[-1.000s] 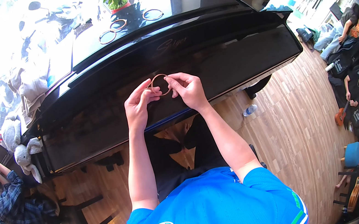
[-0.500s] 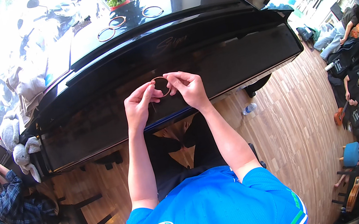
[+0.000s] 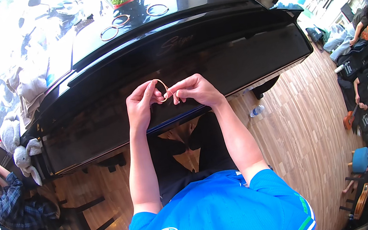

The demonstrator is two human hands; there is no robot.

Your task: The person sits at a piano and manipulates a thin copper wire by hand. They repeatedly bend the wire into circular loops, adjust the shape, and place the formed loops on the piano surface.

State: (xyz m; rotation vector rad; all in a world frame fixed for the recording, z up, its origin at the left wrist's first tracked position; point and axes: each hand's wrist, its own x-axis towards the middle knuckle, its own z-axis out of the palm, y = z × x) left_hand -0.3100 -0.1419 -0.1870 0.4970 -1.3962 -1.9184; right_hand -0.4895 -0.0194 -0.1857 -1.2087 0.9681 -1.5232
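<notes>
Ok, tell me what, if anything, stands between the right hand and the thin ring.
Nothing visible does: the right hand is at the right edge of the thin ring, which the left hand holds.

1. Head view: one wide fisheye, left of a side-by-side pair, worn on the head; upright, unmirrored.
2. Station: above the wearer's blue shirt (image 3: 218, 214), whose chest fills the lower middle at close range.
3. Facing: steeply down and forward, onto the front and top of a black piano (image 3: 232, 55).
4. Range: left hand (image 3: 139, 108) and right hand (image 3: 200, 92) near mid-frame, at arm's reach; wooden floor (image 3: 294, 122) farther below.
5. Coverage: room-wide, edges bowed; a seated person (image 3: 24, 210) at left rim; dark corners.
</notes>
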